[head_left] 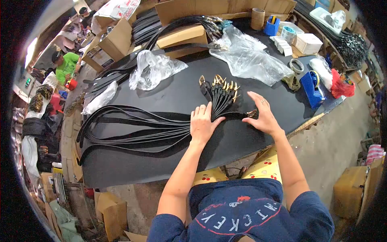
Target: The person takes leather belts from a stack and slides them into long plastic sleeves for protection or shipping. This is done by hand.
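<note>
A bundle of black belts (139, 125) lies on the dark table, its loops spread to the left. Their gold buckles (225, 86) fan out together toward the back. My left hand (202, 124) is closed over the bundle just below the buckles, fingers together across the straps and thumb out to the right. One belt's buckle end (251, 114) sticks out to the right, apart from the others. Around this end my right hand (264, 116) is curved with thumb and fingers spread wide, the thumb right by the buckle.
Crumpled clear plastic bags (254, 56) lie behind the belts. A blue tape dispenser (313, 88), a tape roll (296, 65) and a white box (308, 43) stand at the right. Cardboard boxes (183, 38) and more belts line the back. A person in green (66, 66) sits far left.
</note>
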A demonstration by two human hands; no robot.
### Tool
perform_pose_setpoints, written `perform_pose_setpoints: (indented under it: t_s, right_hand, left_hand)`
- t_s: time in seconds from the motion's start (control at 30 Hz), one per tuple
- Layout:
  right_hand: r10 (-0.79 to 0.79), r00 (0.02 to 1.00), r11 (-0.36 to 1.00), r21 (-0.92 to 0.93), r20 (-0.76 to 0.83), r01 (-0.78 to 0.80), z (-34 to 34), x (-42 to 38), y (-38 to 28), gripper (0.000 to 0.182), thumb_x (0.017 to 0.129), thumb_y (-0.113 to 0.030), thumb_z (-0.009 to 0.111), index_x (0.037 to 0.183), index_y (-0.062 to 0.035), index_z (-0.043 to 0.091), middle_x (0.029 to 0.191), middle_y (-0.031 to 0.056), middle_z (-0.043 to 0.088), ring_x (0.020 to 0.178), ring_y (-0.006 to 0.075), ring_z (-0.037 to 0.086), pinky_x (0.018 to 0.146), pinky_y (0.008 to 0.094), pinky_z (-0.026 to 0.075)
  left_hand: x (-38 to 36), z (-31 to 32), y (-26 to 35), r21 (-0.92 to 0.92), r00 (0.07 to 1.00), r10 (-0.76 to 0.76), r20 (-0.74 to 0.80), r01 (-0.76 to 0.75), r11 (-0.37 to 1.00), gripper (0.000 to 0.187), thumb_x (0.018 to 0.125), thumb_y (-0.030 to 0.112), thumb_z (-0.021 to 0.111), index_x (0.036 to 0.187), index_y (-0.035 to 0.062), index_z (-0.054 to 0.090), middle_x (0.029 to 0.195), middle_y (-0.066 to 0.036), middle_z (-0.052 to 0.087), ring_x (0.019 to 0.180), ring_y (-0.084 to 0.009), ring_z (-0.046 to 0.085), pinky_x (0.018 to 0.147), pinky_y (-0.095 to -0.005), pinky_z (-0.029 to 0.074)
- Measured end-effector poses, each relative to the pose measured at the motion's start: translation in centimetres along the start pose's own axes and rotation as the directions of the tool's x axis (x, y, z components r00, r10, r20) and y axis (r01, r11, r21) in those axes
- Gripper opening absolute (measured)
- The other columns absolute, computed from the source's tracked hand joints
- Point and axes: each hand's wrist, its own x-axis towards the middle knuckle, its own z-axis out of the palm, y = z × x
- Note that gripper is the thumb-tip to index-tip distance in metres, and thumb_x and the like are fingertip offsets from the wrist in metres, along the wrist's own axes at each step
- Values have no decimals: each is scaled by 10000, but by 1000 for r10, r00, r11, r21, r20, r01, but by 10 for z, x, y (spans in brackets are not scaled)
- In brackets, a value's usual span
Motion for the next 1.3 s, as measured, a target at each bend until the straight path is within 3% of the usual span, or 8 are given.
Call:
perform_pose_setpoints:
  t_s: [0.17,0.2,0.37,0.57,0.7,0.97,1.1,1.3]
  right_hand:
    - [-19,993,995,92,-119,30,23,-9,-2,791,723,-228,758,1388,-82,353,1417,126,373,1311,315,343,1087,415,244]
    - [-72,990,996,-64,-118,64,28,-9,-7,768,734,-259,744,1382,-94,367,1417,119,375,1320,316,324,1088,447,226]
    - [-260,962,944,-232,-90,233,32,12,-32,705,755,-339,707,1361,-125,415,1427,97,364,1359,325,252,1099,513,168]
    - [-507,785,808,-121,357,577,34,73,-58,1069,569,-545,747,1438,-136,277,1504,104,231,1409,331,126,1129,531,106]
    - [-526,643,731,-90,556,676,66,114,-44,1156,518,-669,733,1398,-48,314,1362,156,425,1345,327,295,1132,515,132]
    - [-517,698,734,-162,496,659,73,105,-27,833,627,-664,668,1094,20,573,1220,173,515,1299,325,356,1135,488,161]
    - [-493,714,747,-180,496,641,74,105,-31,775,657,-612,676,1094,20,571,1228,187,510,1307,327,346,1137,487,158]
    - [-449,731,767,-198,514,610,69,97,-43,771,686,-498,711,1239,-13,480,1302,177,432,1334,335,298,1133,495,156]
  left_hand:
    - [-2,0,-1,56,998,26,59,-29,998,684,744,427,691,1227,-21,507,1009,-135,557,954,-288,530,839,-391,406]
    - [-2,-4,0,58,995,28,101,-34,998,697,752,404,690,1256,-26,472,1035,-142,544,966,-292,519,850,-388,396]
    - [-18,-39,-14,-20,960,20,279,-15,1000,938,727,506,682,1448,105,234,1376,-174,357,1339,-358,258,1077,-625,118]
    - [-12,-96,-117,167,922,-24,387,-44,985,680,904,515,438,1442,135,268,1424,-131,364,1378,-298,242,1094,-593,122]
    - [-4,-105,-200,220,883,-134,450,36,975,596,903,561,408,1201,64,547,1281,-148,493,1310,-309,348,1083,-588,177]
    - [-67,-170,-302,406,915,-284,287,152,901,475,919,513,410,920,80,605,953,-96,574,1028,-259,549,1067,-604,165]
    - [-101,-215,-313,559,809,-470,354,219,799,417,936,464,419,1155,130,536,1121,-66,546,1146,-224,499,1087,-601,109]
    - [-86,-174,-314,284,888,-454,66,420,862,612,937,507,399,1371,76,393,1457,-170,311,1384,-306,225,1118,-525,95]
